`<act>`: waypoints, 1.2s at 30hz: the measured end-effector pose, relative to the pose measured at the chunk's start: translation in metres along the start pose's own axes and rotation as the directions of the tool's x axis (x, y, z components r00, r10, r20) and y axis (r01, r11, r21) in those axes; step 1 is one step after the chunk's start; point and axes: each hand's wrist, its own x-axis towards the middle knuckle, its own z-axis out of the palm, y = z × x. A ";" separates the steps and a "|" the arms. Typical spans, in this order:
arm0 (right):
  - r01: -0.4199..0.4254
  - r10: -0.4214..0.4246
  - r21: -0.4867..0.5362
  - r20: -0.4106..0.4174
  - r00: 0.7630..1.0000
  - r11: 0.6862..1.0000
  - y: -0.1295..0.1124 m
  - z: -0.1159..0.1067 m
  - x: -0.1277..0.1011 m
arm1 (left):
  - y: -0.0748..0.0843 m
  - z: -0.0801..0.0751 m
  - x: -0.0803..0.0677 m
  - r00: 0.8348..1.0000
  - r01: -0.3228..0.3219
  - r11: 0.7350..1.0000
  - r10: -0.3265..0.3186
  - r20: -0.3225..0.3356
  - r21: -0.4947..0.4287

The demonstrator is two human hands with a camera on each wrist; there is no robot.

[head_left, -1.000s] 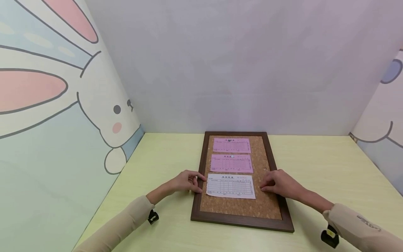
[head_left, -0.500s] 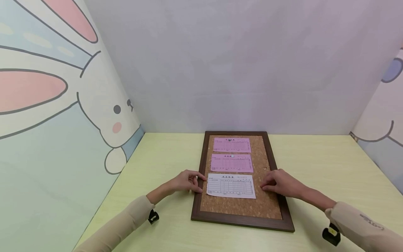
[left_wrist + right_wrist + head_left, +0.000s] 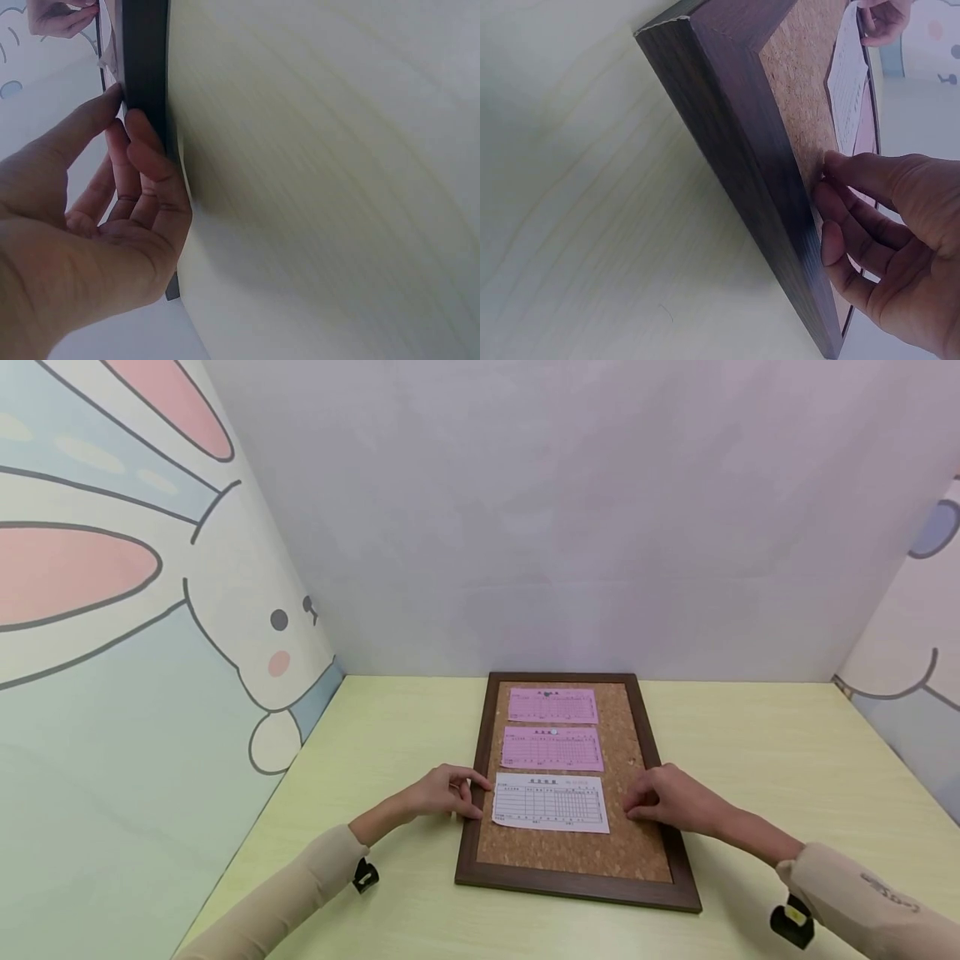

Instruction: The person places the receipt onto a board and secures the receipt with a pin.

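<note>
A framed corkboard (image 3: 555, 852) with a dark wood rim lies flat on the table, bearing two pink slips, the upper (image 3: 573, 705) and lower (image 3: 577, 749), and a white slip (image 3: 551, 803) nearest me. My left hand (image 3: 442, 791) holds the left rail, a fingertip reaching over to the white slip's edge; curled fingers (image 3: 154, 161) lie against the outer side in the left wrist view. My right hand (image 3: 667, 797) rests on the cork right of the white slip. Its thumb and fingertips (image 3: 832, 161) are drawn together at the surface; I cannot tell whether something small is between them.
A dark pin (image 3: 547, 694) is in the top pink slip and a pale pin (image 3: 553, 732) in the lower one. Another small pale thing (image 3: 631, 762) is on the cork beyond my right hand. Walls enclose the light wooden table (image 3: 765, 752) at the back and sides.
My right hand has shifted very slightly to the right, away from the white slip's edge. The left hand, the board and the slips stay practically where they were.
</note>
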 end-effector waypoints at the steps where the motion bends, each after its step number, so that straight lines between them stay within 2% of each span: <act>1: 0.003 -0.003 -0.003 -0.003 1.000 1.000 0.000 0.000 0.000 | 0.000 0.000 0.000 1.000 0.000 1.000 0.000 0.000 -0.001; 13: -0.045 0.044 -0.018 -0.045 0.998 0.999 -0.005 -0.002 0.010 | 0.000 -0.001 0.001 1.000 0.000 1.000 0.000 0.007 0.011; 22: 0.017 -0.015 0.016 -0.102 0.995 1.000 -0.015 0.000 0.030 | 0.013 0.008 0.001 0.995 0.046 0.998 -0.043 -0.092 0.033; 26: 0.023 -0.021 0.023 -0.089 0.996 0.999 -0.020 0.005 0.044 | 0.016 0.012 0.006 0.995 0.025 0.995 -0.015 -0.103 0.101; 31: -0.029 0.032 0.055 -0.071 0.997 0.998 -0.030 0.010 0.064 | 0.021 0.017 0.009 0.996 -0.023 0.978 0.041 -0.081 0.209; 36: -0.092 0.097 0.089 -0.055 0.994 0.992 -0.041 0.016 0.084 | 0.025 0.020 0.010 0.996 -0.028 0.975 0.047 -0.081 0.219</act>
